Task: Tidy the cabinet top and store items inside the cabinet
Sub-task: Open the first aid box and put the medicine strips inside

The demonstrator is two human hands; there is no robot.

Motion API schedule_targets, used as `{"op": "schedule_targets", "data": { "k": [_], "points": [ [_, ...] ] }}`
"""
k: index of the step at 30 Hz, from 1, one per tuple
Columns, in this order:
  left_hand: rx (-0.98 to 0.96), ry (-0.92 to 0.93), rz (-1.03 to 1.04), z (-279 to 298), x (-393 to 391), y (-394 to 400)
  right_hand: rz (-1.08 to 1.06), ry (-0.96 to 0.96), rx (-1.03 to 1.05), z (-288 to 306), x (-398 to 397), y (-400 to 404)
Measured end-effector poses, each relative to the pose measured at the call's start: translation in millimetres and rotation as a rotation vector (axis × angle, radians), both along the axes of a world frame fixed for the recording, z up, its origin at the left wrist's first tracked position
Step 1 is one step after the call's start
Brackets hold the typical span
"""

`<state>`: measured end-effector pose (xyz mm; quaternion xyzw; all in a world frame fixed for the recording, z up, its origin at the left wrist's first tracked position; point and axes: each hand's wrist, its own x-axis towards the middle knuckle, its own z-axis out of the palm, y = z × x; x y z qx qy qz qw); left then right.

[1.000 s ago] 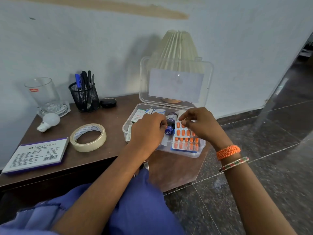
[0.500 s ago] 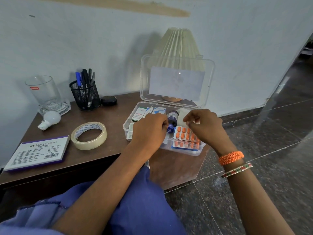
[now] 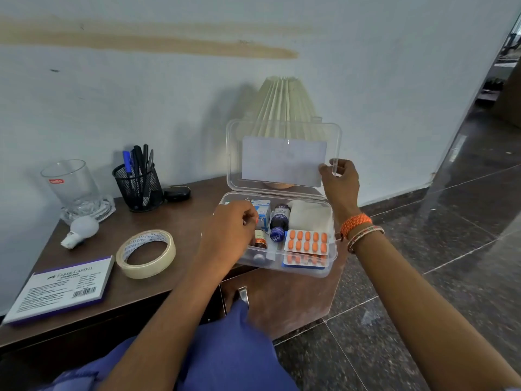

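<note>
Right hand (image 3: pixel 339 182): fingers and thumb pinch the right edge of the upright clear lid (image 3: pixel 283 156).
Left hand (image 3: pixel 229 231): fingers curled over the left part of the open plastic box (image 3: pixel 310 270); whether it grips anything, I cannot tell.
Box: on the table (image 3: pixel 183 221) at its right end, holding orange pill strips (image 3: pixel 306 242) and a dark bottle (image 3: pixel 279 222).
Nearby: tape roll (image 3: pixel 145 253) left of the box.

Box (image 3: pixel 282 266) clear glossy plastic; cabinet top (image 3: pixel 183 221) dark smooth wood; pen cup (image 3: pixel 138 187) black metal mesh; floor (image 3: pixel 423 277) polished stone.
</note>
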<state>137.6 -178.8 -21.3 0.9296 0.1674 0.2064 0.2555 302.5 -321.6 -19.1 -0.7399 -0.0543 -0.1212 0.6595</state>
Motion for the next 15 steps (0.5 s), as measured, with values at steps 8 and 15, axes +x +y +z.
{"op": "schedule_targets", "data": {
  "k": [8, 15],
  "points": [
    [0.291, -0.138, 0.007, 15.0, -9.0, 1.0, -0.046, -0.254, -0.139, 5.8, -14.0, -9.8],
    [0.782, -0.463, -0.109, 13.4, -19.2, 7.1, 0.064, -0.460, -0.364, -8.4, -50.0, -39.5]
  ]
}}
